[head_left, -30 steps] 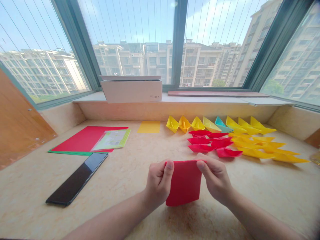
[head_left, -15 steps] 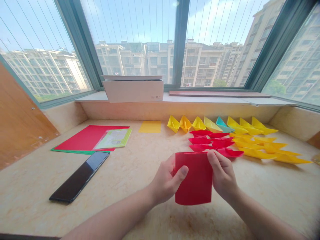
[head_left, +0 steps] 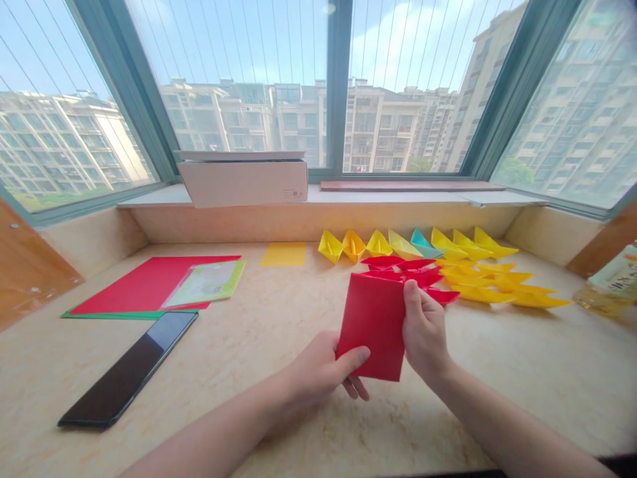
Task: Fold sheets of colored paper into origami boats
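Observation:
A folded sheet of red paper [head_left: 374, 328] is held up above the counter, slightly tilted. My left hand [head_left: 331, 364] grips its lower left edge, thumb across the front and fingers behind. At the upper right edge, my right hand [head_left: 426, 325] pinches it, thumb near the top corner. Just behind the sheet lie several red paper boats [head_left: 442, 296], partly hidden by it. Several yellow paper boats [head_left: 540, 300] sit to their right. A row of mostly yellow boats [head_left: 379, 244], with one teal boat [head_left: 424, 244] among them, lines the back.
At left are red and green sheets [head_left: 129, 285] under a clear packet [head_left: 206, 284], with a phone [head_left: 132, 368] in front. A yellow sheet [head_left: 283, 253] lies mid-back. A white box [head_left: 243, 182] stands on the sill; a bottle [head_left: 614, 282] is at far right.
The red paper has risen and tilted, with both hands still on it. My left hand has shifted to its lower edge. The view has turned right, bringing the bottle into sight.

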Demonstrator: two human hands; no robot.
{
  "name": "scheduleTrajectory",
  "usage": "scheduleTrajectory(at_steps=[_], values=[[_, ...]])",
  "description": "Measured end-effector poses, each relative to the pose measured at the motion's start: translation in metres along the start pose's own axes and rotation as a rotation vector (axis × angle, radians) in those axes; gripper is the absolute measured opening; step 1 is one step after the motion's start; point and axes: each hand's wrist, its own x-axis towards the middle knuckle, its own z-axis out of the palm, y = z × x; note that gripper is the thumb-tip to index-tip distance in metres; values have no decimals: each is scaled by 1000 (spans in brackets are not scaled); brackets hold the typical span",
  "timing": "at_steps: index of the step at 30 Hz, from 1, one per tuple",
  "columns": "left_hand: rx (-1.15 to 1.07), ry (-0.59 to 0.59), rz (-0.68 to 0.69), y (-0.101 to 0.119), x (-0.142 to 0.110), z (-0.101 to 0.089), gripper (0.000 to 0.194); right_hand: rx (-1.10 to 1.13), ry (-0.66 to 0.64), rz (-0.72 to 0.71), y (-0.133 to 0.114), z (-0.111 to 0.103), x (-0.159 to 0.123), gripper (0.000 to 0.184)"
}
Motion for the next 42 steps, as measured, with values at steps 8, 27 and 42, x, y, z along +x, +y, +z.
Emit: scheduleTrajectory(at_steps=[8,27,42], values=[[-93,210,67,5,10,-10,50,-113,-522,140,0,2,6,45],[102,219,42,-2,8,-18,66,-233,-444,45,2,0,8,48],[-221,403,341,15,9,-18,93,-596,-772,-451,-2,-4,-3,40]])
